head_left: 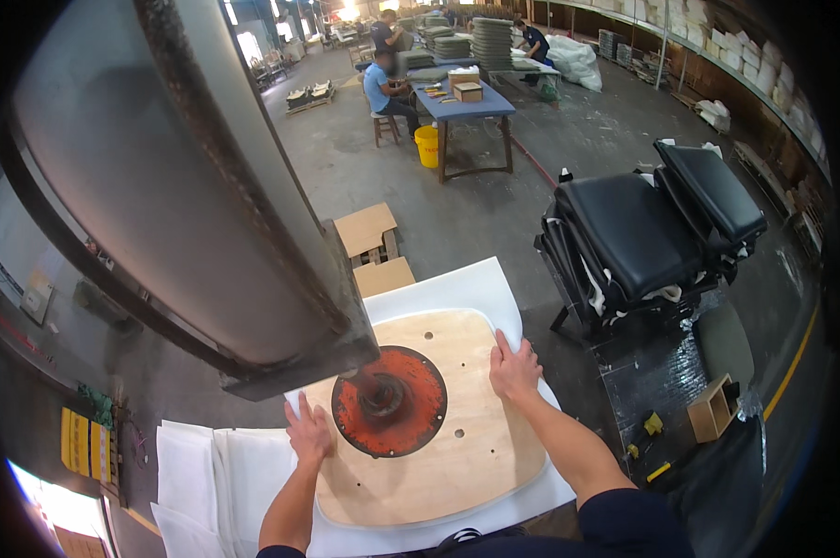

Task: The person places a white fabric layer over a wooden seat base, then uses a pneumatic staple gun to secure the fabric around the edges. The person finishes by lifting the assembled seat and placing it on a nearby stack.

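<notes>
A pale plywood board [480, 423] with rounded corners and several drilled holes lies on a white foam-like sheet [480, 279]. Resting on the board's middle is a worn red round press plate [392, 363] on a short shaft, below a big grey cylinder [173, 167]. My left hand [310, 435] grips the board's left edge, its fingertips by the white sheet. On the opposite side my right hand [516, 369] is closed around the right edge, partly hiding where board and sheet meet. Whatever lies beneath the sheet is hidden.
Folded white sheets [192, 474] lie at lower left. Black padded seats [629, 232] are stacked on the right, above a small wooden box [711, 407]. Farther off, people work around a blue table [466, 104] with a yellow bucket [426, 147]. Cardboard [364, 228] lies on a pallet ahead.
</notes>
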Available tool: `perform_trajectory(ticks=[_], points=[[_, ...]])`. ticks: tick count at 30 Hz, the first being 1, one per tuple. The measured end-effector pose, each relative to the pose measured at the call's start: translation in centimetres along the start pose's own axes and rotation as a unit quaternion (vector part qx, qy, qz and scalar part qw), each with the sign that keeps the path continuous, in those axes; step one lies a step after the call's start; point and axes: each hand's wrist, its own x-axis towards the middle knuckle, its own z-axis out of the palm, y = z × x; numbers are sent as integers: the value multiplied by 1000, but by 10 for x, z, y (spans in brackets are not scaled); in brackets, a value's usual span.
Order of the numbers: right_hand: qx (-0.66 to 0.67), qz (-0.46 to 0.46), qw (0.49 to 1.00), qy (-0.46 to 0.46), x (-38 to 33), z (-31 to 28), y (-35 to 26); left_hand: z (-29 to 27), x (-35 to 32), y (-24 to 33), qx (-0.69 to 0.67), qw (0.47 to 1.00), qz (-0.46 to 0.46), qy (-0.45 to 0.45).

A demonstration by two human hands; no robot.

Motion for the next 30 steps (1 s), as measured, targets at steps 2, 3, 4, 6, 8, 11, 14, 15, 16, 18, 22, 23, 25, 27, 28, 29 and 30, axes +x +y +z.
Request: perform_trajectory(ticks=[2, 3, 4, 6, 8, 11, 14, 15, 16, 18, 22, 23, 25, 27, 28, 29, 30], points=[[2, 1, 1000, 0, 0, 1, 0, -3, -1, 5, -12, 1000, -10, -6], [0, 1, 1000, -1, 1, 1, 0, -3, -2, 6, -10, 1000, -11, -3], [-2, 0, 1000, -1, 2, 1, 1, -3, -3, 7, -8, 1000, -12, 0], [-4, -2, 1000, -1, 4, 2, 2, -3, -4, 9, -4, 1000, -16, 3], [-3, -4, 1000, 1, 7, 3, 4, -3, -5, 10, 2, 1000, -22, 0], [2, -7, 1000, -8, 6, 0, -1, -2, -7, 6, -6, 1000, -29, 3], [-12, -13, 1000, 25, 10, 7, 5, -1, -9, 8, -12, 1000, -26, 2], [-11, -17, 1000, 22, 9, 7, 5, -1, -10, 7, -9, 1000, -27, 4], [-10, -20, 1000, 20, 8, 5, 4, -2, -10, 7, -7, 1000, -28, 5], [-9, -24, 1000, 19, 7, 5, 3, -2, -11, 7, -3, 1000, -30, 8], [-4, -18, 1000, 14, 9, 6, 3, -3, -11, 9, -4, 999, -36, 7], [-2, -16, 1000, 10, 10, 5, 2, -3, -11, 10, -5, 999, -37, 6], [-1, -17, 1000, 10, 9, 5, 2, -4, -11, 9, -8, 999, -33, 7], [-5, -22, 1000, 19, 9, 7, 3, -1, -11, 8, -3, 1000, -28, 11], [-10, -26, 999, 28, 10, 9, 5, 2, -11, 7, 3, 1000, -23, 15], [-15, -31, 999, 37, 11, 12, 7, 5, -11, 7, 10, 1000, -19, 18], [-30, -41, 997, 58, 11, 16, 7, 6, -11, 9, 32, 999, -17, 28]])
